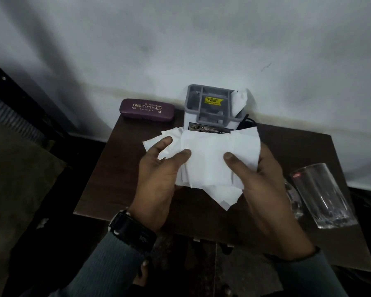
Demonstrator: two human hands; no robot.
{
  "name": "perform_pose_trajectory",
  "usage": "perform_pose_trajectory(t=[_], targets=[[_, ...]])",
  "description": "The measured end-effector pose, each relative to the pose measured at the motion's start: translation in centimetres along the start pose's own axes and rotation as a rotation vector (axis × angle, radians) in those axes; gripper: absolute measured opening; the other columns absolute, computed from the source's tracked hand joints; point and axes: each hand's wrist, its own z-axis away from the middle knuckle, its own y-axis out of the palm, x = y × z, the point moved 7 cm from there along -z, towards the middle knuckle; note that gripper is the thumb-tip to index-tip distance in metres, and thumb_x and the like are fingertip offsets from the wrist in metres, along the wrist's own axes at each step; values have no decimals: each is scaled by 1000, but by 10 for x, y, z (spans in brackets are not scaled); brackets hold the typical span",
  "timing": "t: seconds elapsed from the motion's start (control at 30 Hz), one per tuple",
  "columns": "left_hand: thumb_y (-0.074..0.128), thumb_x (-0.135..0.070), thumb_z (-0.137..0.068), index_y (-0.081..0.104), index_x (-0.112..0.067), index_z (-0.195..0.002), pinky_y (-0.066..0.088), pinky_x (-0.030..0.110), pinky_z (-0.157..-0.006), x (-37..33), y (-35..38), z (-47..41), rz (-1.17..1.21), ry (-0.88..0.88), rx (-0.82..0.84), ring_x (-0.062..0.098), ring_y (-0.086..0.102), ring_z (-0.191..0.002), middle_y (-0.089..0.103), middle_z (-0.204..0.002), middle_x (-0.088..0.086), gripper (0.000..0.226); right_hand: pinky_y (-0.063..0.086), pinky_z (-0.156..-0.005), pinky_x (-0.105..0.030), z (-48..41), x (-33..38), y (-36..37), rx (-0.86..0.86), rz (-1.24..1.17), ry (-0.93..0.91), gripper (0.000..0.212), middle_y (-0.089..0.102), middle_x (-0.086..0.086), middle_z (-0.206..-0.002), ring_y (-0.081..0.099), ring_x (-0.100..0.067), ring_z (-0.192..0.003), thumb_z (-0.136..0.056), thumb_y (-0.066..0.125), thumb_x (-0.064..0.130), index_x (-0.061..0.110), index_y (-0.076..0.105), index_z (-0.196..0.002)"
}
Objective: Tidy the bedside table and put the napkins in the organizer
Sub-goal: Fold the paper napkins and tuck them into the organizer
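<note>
Both hands are holding a loose, uneven stack of white napkins [212,159] just above the dark wooden bedside table [201,215], the left hand [156,185] pinching one side and the right hand [263,189] gripping the other with its thumb on top. The sheets are fanning out with ragged corners sticking down, right in front of the grey-and-white organizer [210,110], which is already holding one crumpled napkin [241,101] in its right slot.

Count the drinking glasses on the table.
2: a tall glass near the table's right edge, and a second glass just left of it, partly hidden by the right hand.
</note>
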Motion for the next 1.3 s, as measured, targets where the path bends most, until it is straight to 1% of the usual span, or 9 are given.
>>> perform_pose_trajectory(t=[0.1, 0.23, 0.37, 0.53, 0.7, 0.83, 1.03, 1.17, 1.3], targets=[[77, -3, -88, 66, -20, -130, 66, 34, -72, 0, 1, 1, -48, 26, -7, 10, 80, -84, 83, -90, -11, 47, 59, -79, -17, 6, 7, 11, -19, 75, -80, 45, 74, 21, -114, 71, 3, -102, -88, 79, 13, 27, 64, -128], [69, -13, -96, 69, -18, -127, 65, 35, -65, 4, 0, 0, 90, -71, -3, 19, 80, -95, 82, -105, -1, 31, 63, -87, -38, 9, 11, 11, -31, -95, 39, 38, 77, 6, -114, 75, -15, -104, -90, 75, 7, 21, 68, -125], [55, -17, -105, 64, -10, -137, 64, 44, -86, 14, 5, 4, 286, -245, 34, 32, 70, -121, 73, -132, 12, 34, 63, -82, -35, 19, 42, 36, 218, -408, 112, 40, 79, -5, -115, 76, -23, -107, -85, 74, 5, 12, 70, -124], [61, -21, -93, 78, -7, -115, 62, 47, -92, 12, 18, 13, 392, -206, 210, 30, 75, -109, 76, -123, 16, 31, 62, -80, -32, 23, 73, 62, 495, -748, 184, 42, 76, -15, -118, 76, -24, -103, -85, 71, 0, 0, 68, -127], [50, -24, -104, 62, -7, -140, 63, 47, -90, 10, 24, 12, 379, -276, 270, 34, 69, -122, 70, -135, 16, 42, 62, -92, -46, 4, 38, 25, 136, -135, 99, 36, 80, -2, -111, 77, -21, -102, -88, 75, 2, 15, 71, -122], [44, -57, -102, 63, -8, -139, 59, 50, -96, 5, 25, 13, 412, -328, 277, 36, 68, -124, 70, -135, 17, 64, 63, -89, -41, -1, 20, 4, -25, 83, 120, 45, 77, 9, -112, 75, -10, -99, -84, 82, 13, 26, 67, -124], [66, -7, -95, 66, -10, -133, 66, 39, -78, 8, 16, 7, 212, -170, 101, 28, 75, -111, 78, -121, 10, 38, 62, -74, -32, -3, 9, -1, -53, 13, 148, 32, 79, 14, -101, 77, -7, -90, -87, 81, 22, 27, 70, -116], [68, -3, -94, 66, -14, -133, 66, 34, -70, 2, 2, 2, 173, -66, -20, 19, 79, -97, 81, -112, 3, 41, 64, -83, -48, -3, 2, -6, 10, -416, 369, 23, 80, -15, -108, 77, -34, -99, -106, 52, 20, 11, 74, -107], [72, -3, -92, 59, -17, -140, 65, 33, -70, 2, -3, 2, 34, 26, -108, 19, 77, -99, 76, -120, 5, 52, 64, -82, -47, 0, 9, -3, 41, -305, 283, 16, 81, -11, -103, 79, -30, -96, -100, 63, 15, 12, 74, -110]])
